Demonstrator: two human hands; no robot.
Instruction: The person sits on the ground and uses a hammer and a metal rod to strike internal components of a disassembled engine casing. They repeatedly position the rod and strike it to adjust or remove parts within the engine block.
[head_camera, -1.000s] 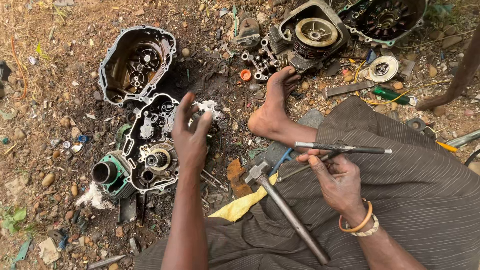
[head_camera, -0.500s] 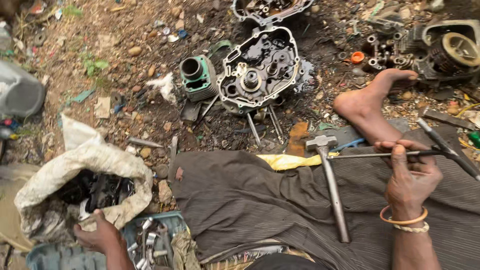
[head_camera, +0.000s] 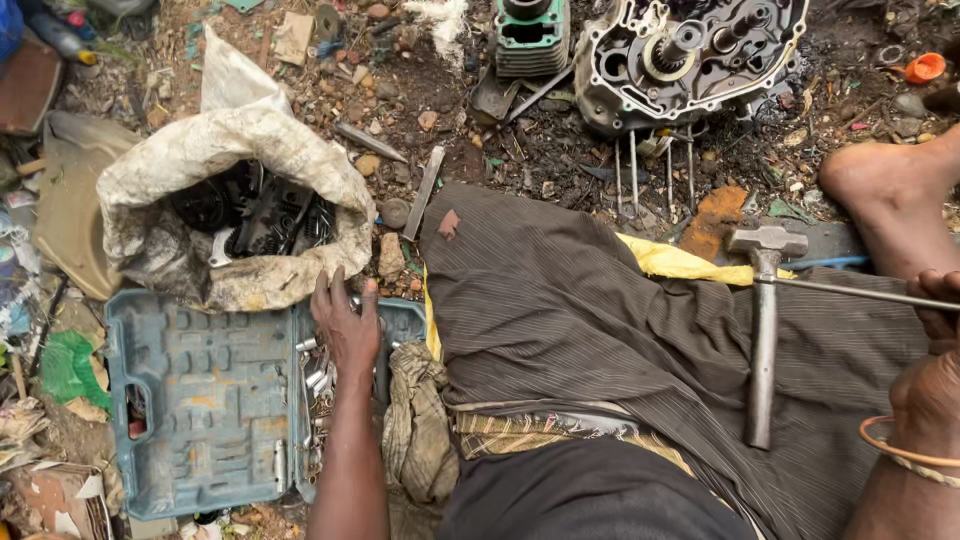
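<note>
Toolbox (head_camera: 200, 400): left hand (head_camera: 345, 325) flat inside

A dirty white sack (head_camera: 235, 160) stands open at upper left, holding dark parts. Just below lies an open blue-grey plastic tool case (head_camera: 200, 400). Crumpled printed wrappers (head_camera: 40, 490), perhaps cartons, lie at the bottom-left corner.

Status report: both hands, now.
Left hand open, reaching into blue toolbox. Right hand gripping thin rod. Hammer resting across lap, untouched.
</note>
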